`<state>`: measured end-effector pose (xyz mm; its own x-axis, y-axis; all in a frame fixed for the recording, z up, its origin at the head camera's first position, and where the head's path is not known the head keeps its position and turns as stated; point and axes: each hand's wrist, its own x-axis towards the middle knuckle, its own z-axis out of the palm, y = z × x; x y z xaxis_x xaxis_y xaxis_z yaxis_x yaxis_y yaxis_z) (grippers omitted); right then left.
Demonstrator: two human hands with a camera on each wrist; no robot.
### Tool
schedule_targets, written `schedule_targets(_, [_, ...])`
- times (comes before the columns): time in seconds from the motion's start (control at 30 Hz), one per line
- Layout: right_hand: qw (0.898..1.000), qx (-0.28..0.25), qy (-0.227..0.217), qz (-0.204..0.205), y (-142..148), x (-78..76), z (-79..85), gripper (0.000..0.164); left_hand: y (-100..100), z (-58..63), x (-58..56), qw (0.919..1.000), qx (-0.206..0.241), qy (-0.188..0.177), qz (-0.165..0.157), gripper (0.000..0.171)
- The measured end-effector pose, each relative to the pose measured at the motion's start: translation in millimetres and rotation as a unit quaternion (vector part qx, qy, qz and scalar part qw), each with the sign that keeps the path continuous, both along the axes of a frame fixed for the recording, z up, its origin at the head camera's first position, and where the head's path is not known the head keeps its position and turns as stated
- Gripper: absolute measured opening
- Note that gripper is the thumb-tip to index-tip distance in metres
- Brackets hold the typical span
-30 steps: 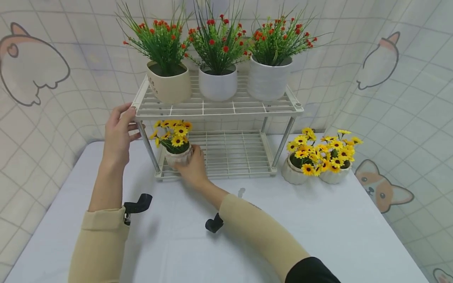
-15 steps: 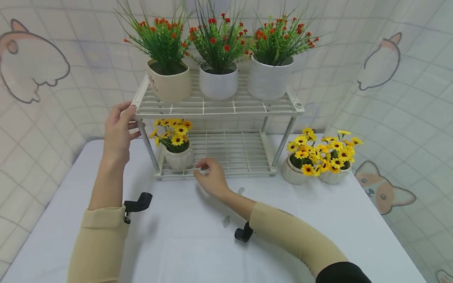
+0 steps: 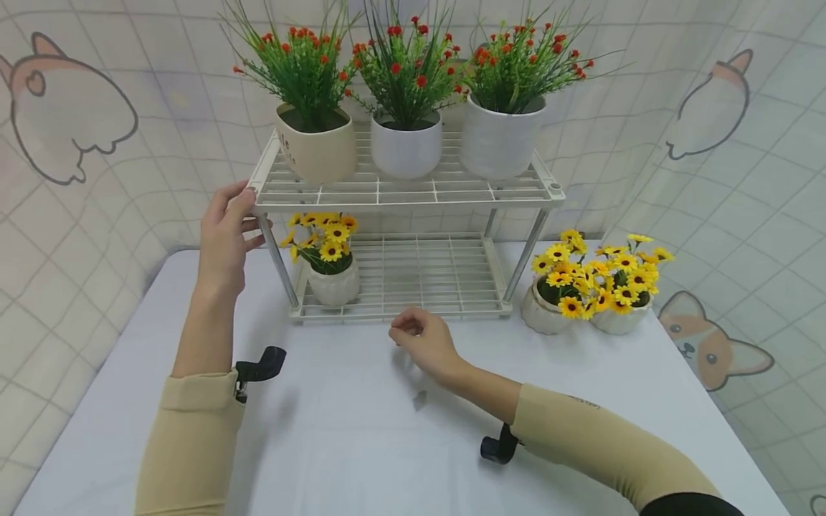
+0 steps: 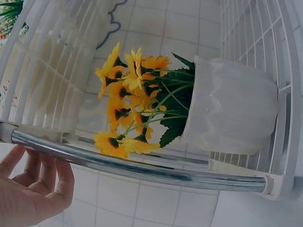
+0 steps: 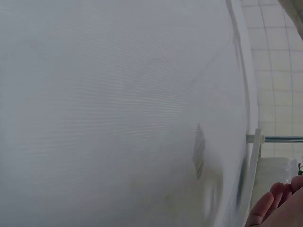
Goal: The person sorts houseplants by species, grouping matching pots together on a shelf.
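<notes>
A two-tier white wire rack (image 3: 413, 197) with metal posts stands on the table. My left hand (image 3: 222, 240) grips its upper left corner, the fingers behind the metal post (image 4: 137, 166) in the left wrist view. On the lower shelf, at the left end, sits a white pot of yellow artificial flowers (image 3: 334, 285), upright; the left wrist view shows its pot (image 4: 232, 106) sideways. My right hand (image 3: 429, 344), fingers loosely bent and holding nothing, is over the table just in front of the lower shelf. Its fingers (image 5: 279, 196) show at the right wrist view's corner.
Three pots of red-flowered grass stand on the upper shelf: a cream pot (image 3: 319, 154), a small white pot (image 3: 406, 152) and a larger white pot (image 3: 502, 143). Right of the rack, two pots of yellow flowers (image 3: 545, 308) stand on the white-covered table (image 3: 361, 430). A tile-patterned curtain hangs behind.
My right hand has let go of the yellow flower pot on the lower shelf and moved right and towards me. The left hand stays at the rack's corner. The head view has shifted slightly.
</notes>
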<state>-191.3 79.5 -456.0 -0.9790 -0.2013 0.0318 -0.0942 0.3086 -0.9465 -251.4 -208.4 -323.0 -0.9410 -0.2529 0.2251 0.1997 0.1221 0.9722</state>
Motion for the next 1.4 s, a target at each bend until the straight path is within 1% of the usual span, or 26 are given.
schedule_targets(0.03, [1.0,-0.009,-0.011,-0.003,5,2.3,0.3,0.01,0,0.2,-0.2,1.0,0.0,0.001,0.0,0.048])
schedule_targets(0.17, [0.999,-0.032,-0.031,-0.026,24,10.7,-3.0,0.009,1,0.5,-0.2,1.0,-0.008,0.002,0.0,0.048])
schedule_targets(0.27, [0.997,-0.037,-0.037,-0.049,39,15.8,-6.5,0.009,1,0.1,0.3,0.9998,-0.021,0.003,0.005,0.048])
schedule_targets(0.33, [0.995,-0.045,-0.05,-0.069,49,18.1,-7.3,0.012,0,-0.6,-0.2,0.9997,-0.024,0.004,0.007,0.049])
schedule_targets(0.47, [0.987,-0.061,-0.085,-0.121,73,20.4,-5.7,0.024,0,-0.8,0.2,0.9995,-0.03,0.012,0.005,0.049])
schedule_targets(0.53, [0.982,-0.068,-0.096,-0.147,85,20.9,-4.2,0.029,0,-0.3,0.0,0.9996,-0.025,0.015,0.002,0.048])
schedule_targets(0.73, [0.969,-0.092,-0.103,-0.203,115,23.7,-3.8,0.034,-1,-0.3,-1.0,0.9995,-0.025,0.02,0.002,0.047])
schedule_targets(0.87, [0.956,-0.108,-0.115,-0.248,132,26.4,-6.3,0.037,-2,-2.5,-1.7,0.9994,-0.029,0.019,0.001,0.047])
schedule_targets(0.97, [0.941,-0.123,-0.114,-0.293,142,26.0,-9.1,0.038,-2,-3.5,-1.3,0.9995,-0.027,0.016,0.0,0.048])
schedule_targets(1.07, [0.922,-0.141,-0.097,-0.347,151,23.7,-12.3,0.036,-1,-3.6,0.4,0.9993,-0.033,0.016,0.003,0.049])
schedule_targets(1.17, [0.902,-0.156,-0.069,-0.397,158,20.8,-14.0,0.034,0,-2.7,1.3,0.9994,-0.032,0.016,0.006,0.05])
schedule_targets(1.23, [0.892,-0.155,-0.056,-0.422,163,18.4,-14.8,0.04,1,-1.9,1.9,0.9992,-0.035,0.019,0.008,0.05])
schedule_targets(1.3, [0.886,-0.153,-0.054,-0.434,167,15.9,-14.9,0.049,2,-1.3,2.2,0.9991,-0.034,0.021,0.009,0.05])
schedule_targets(1.4, [0.884,-0.153,-0.062,-0.436,172,11.5,-14.8,0.068,2,-1.1,2.1,0.999,-0.035,0.025,0.009,0.049])
